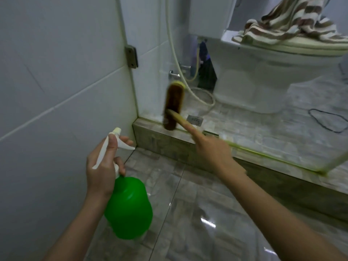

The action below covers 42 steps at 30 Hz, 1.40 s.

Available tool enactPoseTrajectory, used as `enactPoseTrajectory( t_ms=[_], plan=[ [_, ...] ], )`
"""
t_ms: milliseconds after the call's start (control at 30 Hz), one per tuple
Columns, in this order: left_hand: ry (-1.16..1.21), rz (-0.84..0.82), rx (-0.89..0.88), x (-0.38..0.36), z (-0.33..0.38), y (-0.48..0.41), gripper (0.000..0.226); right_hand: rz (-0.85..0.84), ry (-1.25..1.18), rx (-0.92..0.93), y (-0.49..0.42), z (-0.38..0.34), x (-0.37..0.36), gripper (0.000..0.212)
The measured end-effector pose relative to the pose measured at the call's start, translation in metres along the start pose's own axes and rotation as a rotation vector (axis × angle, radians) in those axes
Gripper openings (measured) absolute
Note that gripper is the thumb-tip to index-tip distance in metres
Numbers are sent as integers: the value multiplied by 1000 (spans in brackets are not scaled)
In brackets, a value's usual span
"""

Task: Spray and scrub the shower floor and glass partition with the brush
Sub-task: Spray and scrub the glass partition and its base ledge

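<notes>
- Brush (pixel 172 106) is held in our right hand (pixel 212 149), which is wrapped round the yellow handle with the forefinger (pixel 190 129) laid straight along it.
- Our left hand (pixel 101 166) grips the green spray bottle (pixel 128 208) by its white neck and trigger head. The nozzle aims right, toward the kerb (pixel 162 138).
- The brown bristle head stands almost upright against the glass partition (pixel 150 87), low in the corner where the glass meets the tiled wall (pixel 56 72), with its lower end just above the kerb. It looks blurred.
- The handle slants down and to the right from the head to our right hand, so the brush lies ahead and slightly left of that hand. The left hand is lower and nearer to us.
- We judge that the scrub strokes must run along the pane, up toward the metal bracket (pixel 131 56) or out along the kerb edge.
- Through the glass we see a hose (pixel 174 44), a floor drain (pixel 194 120) and a toilet (pixel 263 76) with a striped towel (pixel 286 23) on its lid.
- Glossy floor (pixel 197 213) tiles lie under our arms.
</notes>
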<state>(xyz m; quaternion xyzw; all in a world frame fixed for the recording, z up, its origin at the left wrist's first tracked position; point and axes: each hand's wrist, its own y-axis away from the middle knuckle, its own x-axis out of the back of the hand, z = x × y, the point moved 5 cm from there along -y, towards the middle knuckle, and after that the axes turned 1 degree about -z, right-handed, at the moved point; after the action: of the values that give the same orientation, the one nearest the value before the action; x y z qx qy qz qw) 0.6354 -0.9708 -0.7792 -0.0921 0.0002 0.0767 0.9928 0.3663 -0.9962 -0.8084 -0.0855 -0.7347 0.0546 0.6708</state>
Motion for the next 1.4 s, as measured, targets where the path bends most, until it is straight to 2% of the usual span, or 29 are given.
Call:
enactPoseTrajectory(
  t_ms=[67,133,333,400,467,567,633,733,833,933,1000,1100,1200,1267,1400],
  plan=[
    [10,13,-1,6,0,-2,30,-38,66,-110,40,30,-6,79],
    [22,23,7,9,0,-4,29,-84,56,-154,37,26,-9,79],
    [6,15,-3,6,3,1,32,-103,-38,119,-67,-91,-21,70],
    [16,20,5,5,6,2,34,-79,5,128,-63,-82,-23,71],
    [27,21,17,5,8,2,34,-73,6,60,-30,-43,-24,78],
    [31,18,17,7,13,2,34,26,-43,-90,44,35,-29,84],
    [38,24,18,10,16,2,33,56,-73,-163,69,56,-32,86],
    [42,26,-3,10,19,4,31,92,-140,-71,40,23,-22,87],
    [42,31,-20,9,20,6,29,219,-204,114,-39,-47,15,66],
    [41,22,-11,6,20,8,30,294,-216,161,-91,-82,65,56],
    [49,19,-12,3,22,9,32,322,-154,159,-86,-64,71,54],
    [51,-1,-22,-4,25,10,33,353,-162,129,-23,4,37,61],
    [39,-10,-26,-11,27,11,33,305,-248,-5,48,56,7,68],
    [31,-26,-33,-17,26,13,34,342,-246,15,48,58,13,61],
    [9,-73,-6,-36,15,19,33,574,-277,95,-33,8,88,49]
  ],
)
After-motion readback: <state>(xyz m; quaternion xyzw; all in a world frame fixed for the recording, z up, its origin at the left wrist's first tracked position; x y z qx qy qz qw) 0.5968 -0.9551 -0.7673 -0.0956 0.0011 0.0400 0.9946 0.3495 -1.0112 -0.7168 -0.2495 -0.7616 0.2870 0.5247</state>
